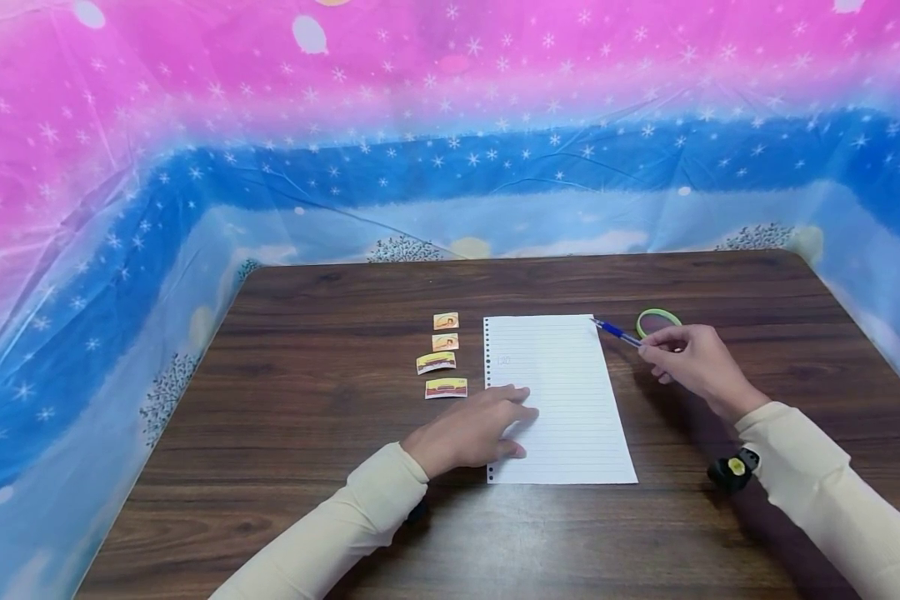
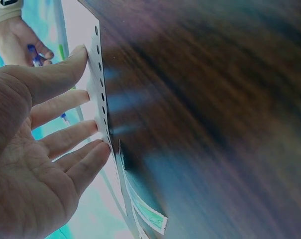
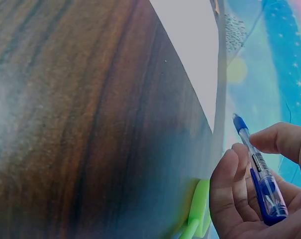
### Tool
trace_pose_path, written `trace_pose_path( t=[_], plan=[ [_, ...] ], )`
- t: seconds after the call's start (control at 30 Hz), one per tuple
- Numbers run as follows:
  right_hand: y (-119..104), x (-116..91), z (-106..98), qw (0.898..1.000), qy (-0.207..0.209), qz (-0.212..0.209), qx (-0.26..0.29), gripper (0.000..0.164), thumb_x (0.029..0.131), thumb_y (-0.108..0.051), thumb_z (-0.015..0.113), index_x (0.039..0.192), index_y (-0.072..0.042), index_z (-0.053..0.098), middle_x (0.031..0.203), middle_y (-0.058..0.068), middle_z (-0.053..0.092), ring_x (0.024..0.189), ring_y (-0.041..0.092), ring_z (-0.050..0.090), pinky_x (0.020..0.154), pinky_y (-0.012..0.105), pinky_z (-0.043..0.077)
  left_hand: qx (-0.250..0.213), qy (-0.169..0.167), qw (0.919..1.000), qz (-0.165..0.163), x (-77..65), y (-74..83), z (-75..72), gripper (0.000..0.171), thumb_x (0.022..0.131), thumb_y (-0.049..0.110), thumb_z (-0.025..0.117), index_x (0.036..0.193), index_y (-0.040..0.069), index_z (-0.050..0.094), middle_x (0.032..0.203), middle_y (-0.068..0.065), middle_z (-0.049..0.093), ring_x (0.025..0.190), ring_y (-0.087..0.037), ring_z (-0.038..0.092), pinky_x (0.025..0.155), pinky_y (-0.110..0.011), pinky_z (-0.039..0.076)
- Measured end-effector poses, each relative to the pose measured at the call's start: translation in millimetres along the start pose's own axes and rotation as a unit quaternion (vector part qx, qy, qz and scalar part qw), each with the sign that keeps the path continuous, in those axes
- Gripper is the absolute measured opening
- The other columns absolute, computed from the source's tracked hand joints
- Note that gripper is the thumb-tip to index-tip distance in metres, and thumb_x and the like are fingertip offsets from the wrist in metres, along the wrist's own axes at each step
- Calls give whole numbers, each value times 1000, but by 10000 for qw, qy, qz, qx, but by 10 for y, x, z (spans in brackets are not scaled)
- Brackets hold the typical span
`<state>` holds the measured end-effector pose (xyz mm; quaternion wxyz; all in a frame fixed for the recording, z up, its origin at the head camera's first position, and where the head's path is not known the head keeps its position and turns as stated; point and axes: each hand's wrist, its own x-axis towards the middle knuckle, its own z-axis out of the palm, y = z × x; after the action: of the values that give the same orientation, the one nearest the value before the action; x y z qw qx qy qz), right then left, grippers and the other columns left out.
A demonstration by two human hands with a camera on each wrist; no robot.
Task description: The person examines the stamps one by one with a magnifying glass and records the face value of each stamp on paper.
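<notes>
A lined sheet of paper [image 1: 562, 375] with punched holes down its left edge lies mid-table, faint handwriting near its upper left. My left hand [image 1: 476, 423] rests over the sheet's lower left edge with fingers spread; the left wrist view shows its fingertips [image 2: 101, 154] at the hole-punched edge. My right hand [image 1: 693, 362] pinches a clear pen with blue parts [image 3: 259, 172] between thumb and fingers. The pen's tip points left, overlapping the sheet's upper right corner in the head view. Beside the sheet's left edge, several small stamps [image 1: 446, 388] form a column.
A light green ring [image 1: 658, 313] lies on the table just beyond my right hand. The dark wooden table [image 1: 307, 350] is backed by a pink and blue snowflake-patterned cloth [image 1: 435, 158]. One stamp [image 2: 151, 216] curls up from the tabletop near my left fingers.
</notes>
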<state>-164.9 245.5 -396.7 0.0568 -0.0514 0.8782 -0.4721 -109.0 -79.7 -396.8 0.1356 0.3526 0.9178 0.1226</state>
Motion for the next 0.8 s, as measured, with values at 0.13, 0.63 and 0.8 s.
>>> trace_pose_path(
  t=[0.13, 0.63, 0.8],
  plan=[
    [-17, 20, -20, 10000, -25, 7, 23, 35, 100, -19, 65, 117, 12, 66, 96, 25, 67, 75, 25, 69, 68, 31, 60, -15, 0, 10000, 11, -3, 0, -5, 52, 93, 27, 76, 141, 12, 62, 154, -11, 46, 147, -25, 37, 118, -37, 31],
    [-73, 80, -60, 9990, 214, 112, 368, 38, 96, -22, 73, 117, 9, 67, 101, 21, 69, 79, 18, 70, 72, 32, 61, -17, -38, 10000, 40, 4, -13, 6, 52, 94, 28, 75, 141, 12, 61, 155, -13, 45, 147, -26, 36, 118, -35, 32],
    [-113, 101, -65, 9984, 245, 104, 500, 37, 96, -19, 72, 115, 11, 65, 100, 16, 70, 80, 17, 72, 74, 34, 61, -13, -23, 10000, 25, 2, -14, 14, 52, 93, 28, 75, 141, 12, 62, 155, -13, 45, 147, -26, 37, 117, -35, 33]
  ],
)
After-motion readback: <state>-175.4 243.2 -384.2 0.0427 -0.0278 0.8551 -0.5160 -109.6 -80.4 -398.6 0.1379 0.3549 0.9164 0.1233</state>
